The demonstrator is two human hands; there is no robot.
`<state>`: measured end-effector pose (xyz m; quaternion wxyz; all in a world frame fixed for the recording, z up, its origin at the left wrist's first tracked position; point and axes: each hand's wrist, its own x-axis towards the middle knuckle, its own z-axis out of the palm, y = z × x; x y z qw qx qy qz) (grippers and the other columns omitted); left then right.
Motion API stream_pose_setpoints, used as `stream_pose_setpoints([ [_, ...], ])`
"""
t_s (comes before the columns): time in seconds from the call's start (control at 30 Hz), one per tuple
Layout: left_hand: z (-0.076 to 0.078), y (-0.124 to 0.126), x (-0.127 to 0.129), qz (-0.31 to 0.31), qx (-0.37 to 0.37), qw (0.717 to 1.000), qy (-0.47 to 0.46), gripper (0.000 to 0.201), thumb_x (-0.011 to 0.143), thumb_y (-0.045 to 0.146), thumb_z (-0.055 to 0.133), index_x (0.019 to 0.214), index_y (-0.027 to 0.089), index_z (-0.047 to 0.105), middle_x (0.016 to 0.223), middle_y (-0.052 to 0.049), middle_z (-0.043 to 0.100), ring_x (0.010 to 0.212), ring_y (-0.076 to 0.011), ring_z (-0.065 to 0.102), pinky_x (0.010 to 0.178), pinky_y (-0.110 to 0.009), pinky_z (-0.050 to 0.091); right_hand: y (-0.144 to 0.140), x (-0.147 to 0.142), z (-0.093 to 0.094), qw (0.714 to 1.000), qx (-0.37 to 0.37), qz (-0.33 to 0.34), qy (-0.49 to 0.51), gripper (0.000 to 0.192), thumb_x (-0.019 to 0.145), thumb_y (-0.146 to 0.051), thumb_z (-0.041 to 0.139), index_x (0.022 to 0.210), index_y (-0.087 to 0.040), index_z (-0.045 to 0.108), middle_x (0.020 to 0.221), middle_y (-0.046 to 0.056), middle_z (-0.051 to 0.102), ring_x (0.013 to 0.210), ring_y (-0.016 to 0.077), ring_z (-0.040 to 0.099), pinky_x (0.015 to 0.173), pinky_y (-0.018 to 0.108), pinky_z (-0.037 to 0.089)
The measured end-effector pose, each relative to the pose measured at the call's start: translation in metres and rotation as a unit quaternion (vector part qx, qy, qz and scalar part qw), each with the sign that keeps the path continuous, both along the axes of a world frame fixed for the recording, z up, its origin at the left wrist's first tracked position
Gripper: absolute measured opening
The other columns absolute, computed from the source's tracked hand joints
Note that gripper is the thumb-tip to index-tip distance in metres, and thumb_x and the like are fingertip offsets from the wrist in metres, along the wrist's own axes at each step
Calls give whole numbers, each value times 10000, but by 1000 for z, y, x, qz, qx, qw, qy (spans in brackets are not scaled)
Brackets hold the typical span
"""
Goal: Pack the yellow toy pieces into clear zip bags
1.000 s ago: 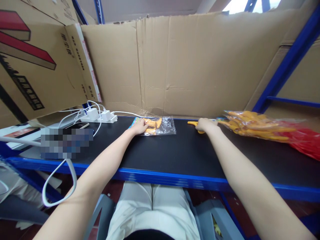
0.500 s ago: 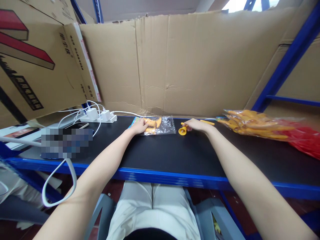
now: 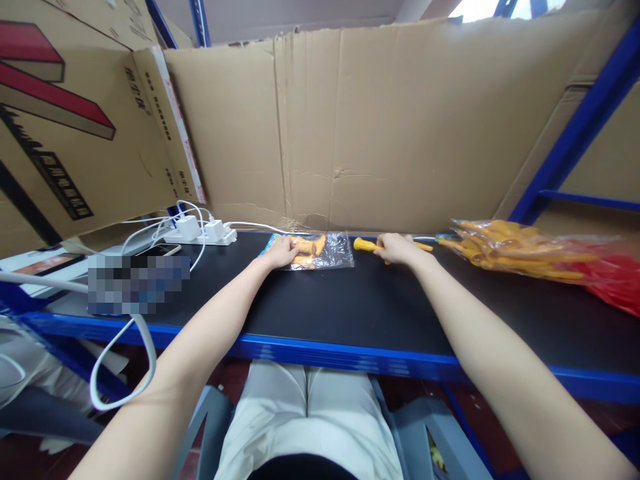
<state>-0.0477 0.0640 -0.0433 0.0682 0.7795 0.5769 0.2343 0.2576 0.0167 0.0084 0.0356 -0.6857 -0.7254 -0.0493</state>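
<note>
Nearest, down low: pale trousers (image 3: 307, 420) on a grey chair (image 3: 425, 440), and two bare arms reaching forward over the blue edge (image 3: 320, 353) of a black shelf (image 3: 350, 307). On the left, a white cable (image 3: 125, 373) hanging in a loop below that edge. A blurred patch on the left part of the shelf, with a phone (image 3: 159, 250) just behind it.

Farther along, the left hand (image 3: 281, 253) lying flat, fingers spread, pressing down the left end of a clear plastic bag (image 3: 313, 251). Orange toy pieces (image 3: 307, 247) inside the bag. Bag flat on the shelf, close to the back.

Just right of the bag, the right hand (image 3: 395, 248) curled shut around a thin yellow toy stick (image 3: 367, 245). Thick end of the stick poking out to the left, nearly at the bag's right edge. Thin end showing on the other side of the hand. Stick low over the shelf, lying sideways; cannot tell if touching the shelf.

Off to the right, well apart from the hand, a pile of yellow toys (image 3: 505, 247) in a clear wrapper, with a red bag (image 3: 615, 280) beside it.

At the back left, a white power strip (image 3: 203, 235) with chargers plugged in. Behind everything, a wall of brown cardboard (image 3: 350, 127), and blue shelf posts (image 3: 575, 127) on the right.
</note>
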Motion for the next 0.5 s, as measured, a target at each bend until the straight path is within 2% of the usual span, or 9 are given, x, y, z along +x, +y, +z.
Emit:
stream_pose_setpoints([
  [0.13, 1, -1, 1, -2, -3, 1000, 4, 164, 787, 347, 437, 794, 183, 444, 903, -95, 553, 949, -231, 511, 764, -299, 392, -7, -6, 11, 997, 47, 50, 33, 197, 760, -357, 518, 851, -209, 612, 771, 33, 656, 807, 203, 566, 813, 374, 318],
  [0.2, 1, -1, 1, -6, -2, 1000, 4, 158, 787, 342, 436, 792, 184, 443, 894, -92, 553, 947, -230, 509, 764, -299, 390, -11, -12, 13, 995, 45, 80, 45, 191, 751, -357, 536, 850, -219, 624, 779, 21, 661, 788, 187, 563, 807, 356, 313],
  [0.4, 3, -4, 3, -7, -7, 1000, 12, 159, 797, 339, 436, 782, 181, 435, 869, -85, 546, 938, -229, 508, 754, -300, 389, -14, -29, 6, 987, 21, 155, 48, 155, 726, -324, 572, 787, -206, 650, 764, 13, 656, 746, 165, 560, 791, 332, 313],
  [0.5, 4, -7, 6, -12, -6, 1000, 10, 154, 801, 333, 440, 773, 181, 432, 850, -78, 544, 915, -221, 514, 742, -295, 391, -17, -35, 4, 978, 23, 177, 107, 170, 724, -330, 574, 799, -199, 652, 730, 4, 648, 672, 138, 558, 732, 286, 350],
])
